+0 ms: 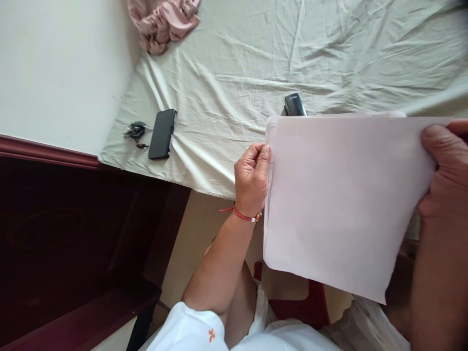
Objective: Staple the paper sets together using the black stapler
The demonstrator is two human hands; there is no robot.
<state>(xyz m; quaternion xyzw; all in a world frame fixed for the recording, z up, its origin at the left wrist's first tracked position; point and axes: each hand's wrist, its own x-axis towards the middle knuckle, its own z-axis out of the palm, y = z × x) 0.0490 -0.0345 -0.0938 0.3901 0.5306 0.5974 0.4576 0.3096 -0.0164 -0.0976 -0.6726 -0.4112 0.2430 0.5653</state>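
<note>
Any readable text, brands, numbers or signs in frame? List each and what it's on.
Readable text: none.
Black stapler-like object: tiny pale marking on top, too small to read.
Front paper sheet: no writing visible on the side facing the camera.
Sheet behind it: thin dark lines at the exposed left edge, no legible characters.
Black smartphone: no text visible.

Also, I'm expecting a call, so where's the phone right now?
In the head view, the phone lies left of centre on the pale cloth, just right of the keys.
</note>
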